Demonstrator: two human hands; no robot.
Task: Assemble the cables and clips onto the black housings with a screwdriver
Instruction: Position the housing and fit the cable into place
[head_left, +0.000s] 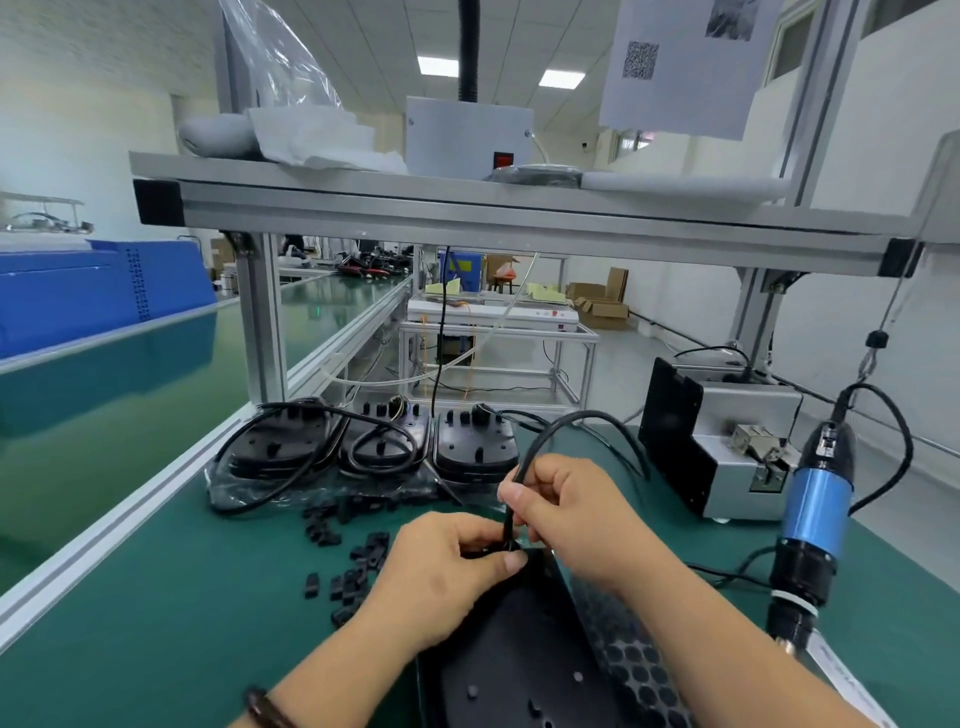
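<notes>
A black housing lies on the green mat right in front of me. My left hand grips its far end, thumb pressed on the top edge. My right hand pinches a black cable that arches up and back down toward the housing's end. Several small black clips are scattered on the mat to the left. An electric screwdriver with a blue body hangs at the right, untouched.
Three more black housings with coiled cables sit in plastic at the back of the mat. A grey screw feeder stands at the right rear. A honeycomb-patterned black pad lies beside the housing. An aluminium shelf frame spans overhead.
</notes>
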